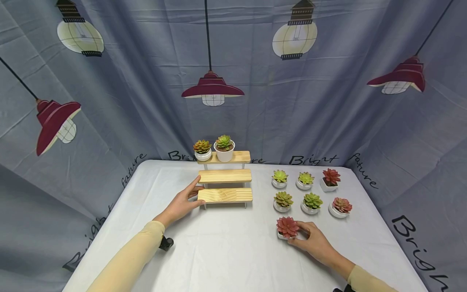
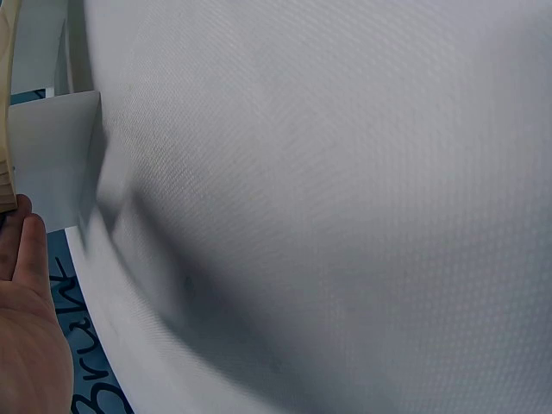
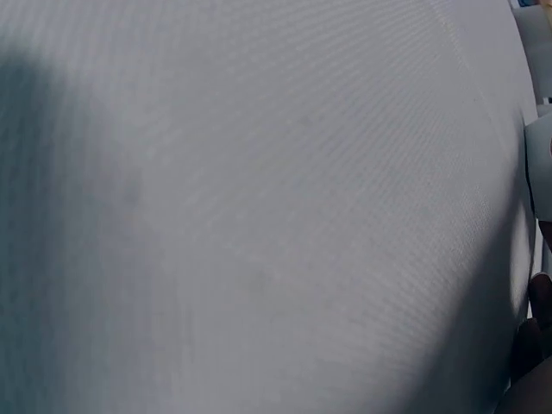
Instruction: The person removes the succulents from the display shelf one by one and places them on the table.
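Note:
My left hand (image 1: pixel 181 207) is at the left end of a three-tier wooden display stand (image 1: pixel 225 195). Its fairly straight fingers touch the edges of the middle and lowest shelves; in the left wrist view, fingertips (image 2: pixel 23 205) meet the wood. On the top shelf are an orange-green succulent (image 1: pixel 202 150) in a white bowl pot and a green succulent (image 1: pixel 224 148) in a taller white pot. With thumb and fingers, my right hand (image 1: pixel 316 243) pinches a red potted succulent (image 1: pixel 287 228) low over the table at the right. The right wrist view catches only dark fingers at its edge.
Several small potted succulents stand in two rows on the right: yellow-green ones (image 1: pixel 279 179), green ones (image 1: pixel 311 203), a dark red one (image 1: pixel 331 180) and a pinkish one (image 1: pixel 341 207). A white cloth covers the table (image 1: pixel 226 251). Grey printed curtains (image 1: pixel 146 101) enclose the back and sides.

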Tool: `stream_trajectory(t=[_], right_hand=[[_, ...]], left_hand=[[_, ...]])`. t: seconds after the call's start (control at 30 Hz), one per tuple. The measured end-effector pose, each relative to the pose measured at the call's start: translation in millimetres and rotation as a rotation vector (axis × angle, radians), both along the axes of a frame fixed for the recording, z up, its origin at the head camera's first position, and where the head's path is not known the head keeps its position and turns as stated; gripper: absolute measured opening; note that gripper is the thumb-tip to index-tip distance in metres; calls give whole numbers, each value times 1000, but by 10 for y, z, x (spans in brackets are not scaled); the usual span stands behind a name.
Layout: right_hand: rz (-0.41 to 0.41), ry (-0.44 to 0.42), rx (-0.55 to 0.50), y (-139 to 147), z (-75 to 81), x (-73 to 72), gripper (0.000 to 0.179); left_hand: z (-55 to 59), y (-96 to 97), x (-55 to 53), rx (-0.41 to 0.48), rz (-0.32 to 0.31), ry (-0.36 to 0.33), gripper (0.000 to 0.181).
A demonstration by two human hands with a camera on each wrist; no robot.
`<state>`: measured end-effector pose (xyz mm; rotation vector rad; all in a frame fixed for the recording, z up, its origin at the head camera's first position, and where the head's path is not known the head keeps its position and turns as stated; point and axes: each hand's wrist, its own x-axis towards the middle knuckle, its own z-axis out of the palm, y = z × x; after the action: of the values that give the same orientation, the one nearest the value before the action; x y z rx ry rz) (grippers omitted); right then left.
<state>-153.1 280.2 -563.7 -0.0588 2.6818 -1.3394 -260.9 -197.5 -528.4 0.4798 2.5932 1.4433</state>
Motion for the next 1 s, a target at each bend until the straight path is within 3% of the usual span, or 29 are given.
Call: stream_trajectory(t=[0.57,1.0], right_hand=[[11,-30,2,20,-2,19,80],[78,36,55,145,97,27,70]], left_hand=[[-5,-8,-9,0,-15,13,95],[9,-5,-4,4,-19,19,96]])
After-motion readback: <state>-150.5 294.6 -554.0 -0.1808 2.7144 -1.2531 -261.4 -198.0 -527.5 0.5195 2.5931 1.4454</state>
